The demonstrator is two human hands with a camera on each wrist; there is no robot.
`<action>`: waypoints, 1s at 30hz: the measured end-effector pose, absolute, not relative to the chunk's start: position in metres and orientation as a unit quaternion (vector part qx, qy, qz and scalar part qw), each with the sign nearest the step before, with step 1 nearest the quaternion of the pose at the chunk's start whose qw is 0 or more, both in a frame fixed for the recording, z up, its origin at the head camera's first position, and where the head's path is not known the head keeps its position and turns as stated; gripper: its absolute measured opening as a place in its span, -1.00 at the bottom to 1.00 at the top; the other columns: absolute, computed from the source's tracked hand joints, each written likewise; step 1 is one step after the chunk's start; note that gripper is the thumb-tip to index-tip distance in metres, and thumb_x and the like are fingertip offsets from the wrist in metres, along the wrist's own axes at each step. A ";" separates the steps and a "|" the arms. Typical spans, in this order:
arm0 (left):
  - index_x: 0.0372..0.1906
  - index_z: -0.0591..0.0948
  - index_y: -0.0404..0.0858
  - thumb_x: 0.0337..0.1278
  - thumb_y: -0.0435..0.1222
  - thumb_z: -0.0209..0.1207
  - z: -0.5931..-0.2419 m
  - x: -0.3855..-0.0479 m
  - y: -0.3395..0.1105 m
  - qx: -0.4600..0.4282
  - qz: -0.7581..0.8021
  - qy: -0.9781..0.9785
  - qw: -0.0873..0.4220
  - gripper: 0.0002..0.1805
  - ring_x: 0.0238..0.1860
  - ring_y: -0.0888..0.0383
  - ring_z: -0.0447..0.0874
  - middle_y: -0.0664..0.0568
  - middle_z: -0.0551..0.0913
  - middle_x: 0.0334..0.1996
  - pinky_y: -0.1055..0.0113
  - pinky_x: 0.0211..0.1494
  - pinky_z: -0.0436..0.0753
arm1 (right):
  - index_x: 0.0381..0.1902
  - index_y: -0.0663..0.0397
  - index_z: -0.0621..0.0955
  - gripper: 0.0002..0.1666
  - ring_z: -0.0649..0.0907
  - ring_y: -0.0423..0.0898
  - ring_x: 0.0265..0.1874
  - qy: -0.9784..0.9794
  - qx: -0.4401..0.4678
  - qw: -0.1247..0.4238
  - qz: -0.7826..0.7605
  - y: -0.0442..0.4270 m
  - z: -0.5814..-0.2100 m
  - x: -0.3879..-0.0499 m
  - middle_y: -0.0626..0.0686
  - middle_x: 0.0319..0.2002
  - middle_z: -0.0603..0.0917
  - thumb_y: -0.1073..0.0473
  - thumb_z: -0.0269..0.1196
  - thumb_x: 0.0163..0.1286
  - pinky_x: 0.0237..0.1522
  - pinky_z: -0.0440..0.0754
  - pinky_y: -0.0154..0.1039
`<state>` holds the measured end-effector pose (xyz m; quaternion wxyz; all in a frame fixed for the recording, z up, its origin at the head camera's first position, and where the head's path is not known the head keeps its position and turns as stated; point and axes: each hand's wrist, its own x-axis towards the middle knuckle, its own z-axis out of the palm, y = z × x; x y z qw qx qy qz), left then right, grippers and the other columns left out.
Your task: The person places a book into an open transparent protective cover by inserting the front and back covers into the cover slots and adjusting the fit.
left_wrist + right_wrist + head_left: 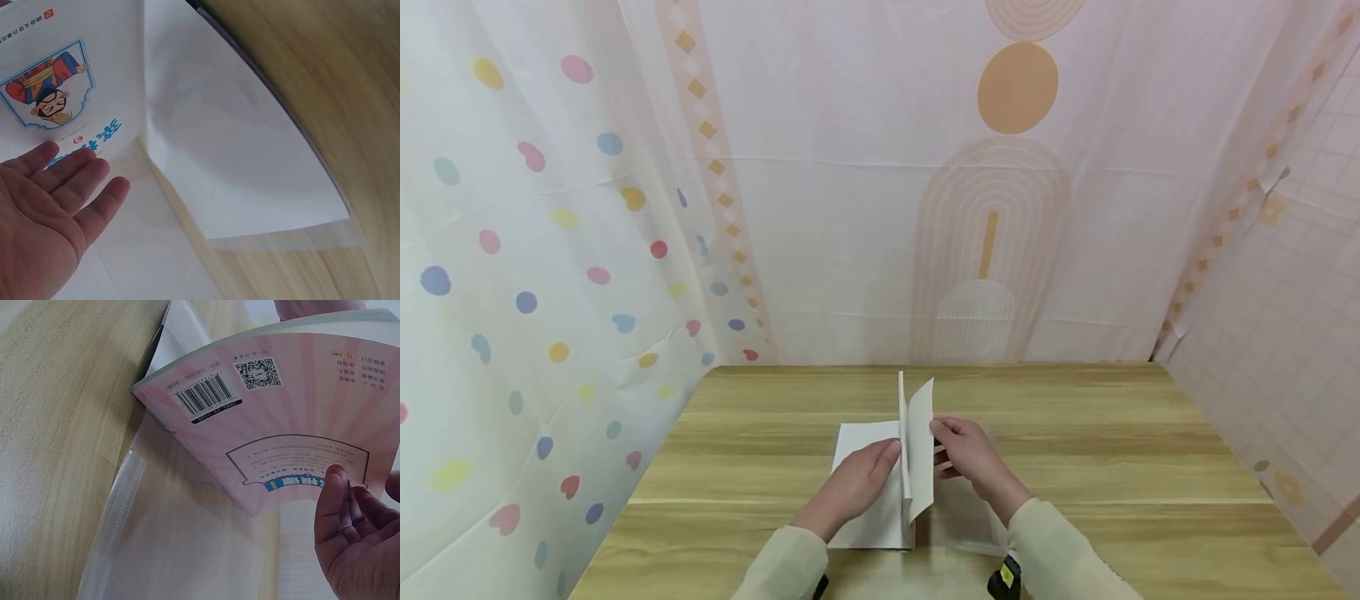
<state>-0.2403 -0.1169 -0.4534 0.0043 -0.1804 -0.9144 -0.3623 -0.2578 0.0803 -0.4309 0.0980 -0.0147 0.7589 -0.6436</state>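
- My right hand (970,457) has its fingers curled at the edge of the book (922,458), pinching the raised back part; from the wrist I see fingertips against its pink cover (312,412).
- My left hand (857,481) rests just beside the upright pages, its fingers loosely straight and held together; seen from below, they lie in front of a page with a cartoon figure (47,94) and blue lettering (109,129).
- The book stands spread between my two hands, most of its pages upright; to the left, a white leaf (876,523) lies flat.
- The pink cover carries a barcode (207,397), a QR code (257,374) and a framed block of small print too small to read.
- Below the pink cover, toward my right, a clear plastic sheet (194,550) lies on the wood-grained table (700,500).
- My cream sleeves (786,567) come in from the near side, with a black strap (1004,578) at the right wrist.
- Beyond the table hang pale curtains (842,242); the left side has coloured dots and hearts.
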 end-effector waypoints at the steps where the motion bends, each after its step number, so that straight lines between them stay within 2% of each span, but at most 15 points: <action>1: 0.31 0.49 -0.39 0.58 0.09 -0.37 -0.453 -0.240 -0.118 -0.174 -0.369 -0.913 0.001 -0.28 0.30 -0.20 0.44 -0.23 0.54 0.25 -0.09 0.36 0.36 | 0.11 0.28 0.60 -0.58 0.63 -0.10 -0.44 0.759 -0.014 0.098 -0.643 0.080 -0.432 -0.258 0.09 -0.27 0.66 0.06 0.06 0.56 -0.47 0.63 -0.21; 4: 0.32 0.48 -0.39 0.58 0.10 -0.42 -0.453 -0.239 -0.124 -0.149 -0.396 -0.906 -0.006 -0.25 0.31 -0.21 0.43 -0.24 0.53 0.25 -0.12 0.35 0.35 | 0.14 0.28 0.59 -0.57 0.64 -0.09 -0.44 0.764 -0.013 0.092 -0.638 0.080 -0.435 -0.258 0.08 -0.27 0.67 0.06 0.07 0.56 -0.48 0.62 -0.19; 10: 0.16 0.62 -0.37 0.57 0.13 -0.52 -0.455 -0.242 -0.138 -0.115 -0.459 -0.881 -0.012 -0.17 0.25 -0.21 0.49 -0.22 0.65 0.10 -0.17 0.34 0.35 | 0.19 0.29 0.57 -0.57 0.65 -0.08 -0.42 0.771 -0.014 0.097 -0.629 0.080 -0.442 -0.261 0.10 -0.23 0.68 0.10 0.08 0.55 -0.44 0.64 -0.18; 15: 0.08 0.67 -0.31 0.56 0.15 -0.52 -0.455 -0.242 -0.144 -0.096 -0.476 -0.873 -0.029 -0.17 0.20 -0.18 0.54 -0.20 0.65 0.09 -0.17 0.28 0.41 | 0.18 0.29 0.58 -0.57 0.65 -0.07 -0.41 0.776 -0.013 0.099 -0.622 0.081 -0.445 -0.261 0.10 -0.21 0.68 0.10 0.09 0.55 -0.42 0.65 -0.17; 18: 0.03 0.69 -0.28 0.54 0.18 -0.46 -0.454 -0.242 -0.148 -0.087 -0.472 -0.876 -0.037 -0.19 0.12 -0.12 0.59 -0.14 0.68 0.04 -0.14 0.22 0.48 | 0.18 0.29 0.57 -0.57 0.65 -0.07 -0.40 0.780 -0.014 0.100 -0.617 0.082 -0.446 -0.261 0.10 -0.20 0.69 0.09 0.10 0.55 -0.41 0.65 -0.16; 21: 0.11 0.65 -0.27 0.48 0.25 -0.38 -0.453 -0.241 -0.151 -0.078 -0.473 -0.876 -0.048 -0.19 0.13 -0.08 0.58 -0.10 0.67 0.04 -0.14 0.23 0.46 | 0.17 0.30 0.57 -0.57 0.66 -0.07 -0.39 0.784 -0.012 0.100 -0.612 0.082 -0.447 -0.261 0.09 -0.21 0.69 0.09 0.11 0.54 -0.40 0.65 -0.15; 24: 0.14 0.62 -0.30 0.45 0.25 -0.21 -0.452 -0.242 -0.155 -0.073 -0.476 -0.874 -0.062 -0.25 0.00 -0.04 0.63 -0.09 0.70 -0.08 -0.06 0.12 0.55 | 0.16 0.31 0.58 -0.58 0.66 -0.06 -0.40 0.787 -0.008 0.098 -0.609 0.084 -0.449 -0.260 0.09 -0.22 0.69 0.11 0.11 0.54 -0.40 0.64 -0.14; 28: 0.09 0.62 -0.37 0.45 0.04 0.02 -0.454 -0.243 -0.161 -0.084 -0.481 -0.870 -0.073 -0.46 -0.32 0.12 0.61 -0.01 0.69 -0.31 0.19 -0.23 0.60 | 0.14 0.31 0.59 -0.61 0.66 -0.06 -0.40 0.790 -0.002 0.100 -0.605 0.086 -0.452 -0.261 0.09 -0.23 0.69 0.15 0.11 0.53 -0.41 0.64 -0.13; 30: 0.06 0.62 -0.40 0.43 -0.09 0.08 -0.455 -0.243 -0.165 -0.093 -0.480 -0.870 -0.073 -0.56 -0.37 0.16 0.58 0.00 0.68 -0.34 0.25 -0.31 0.58 | 0.13 0.31 0.59 -0.62 0.66 -0.05 -0.40 0.791 -0.001 0.101 -0.603 0.086 -0.453 -0.261 0.09 -0.23 0.69 0.16 0.12 0.53 -0.40 0.64 -0.12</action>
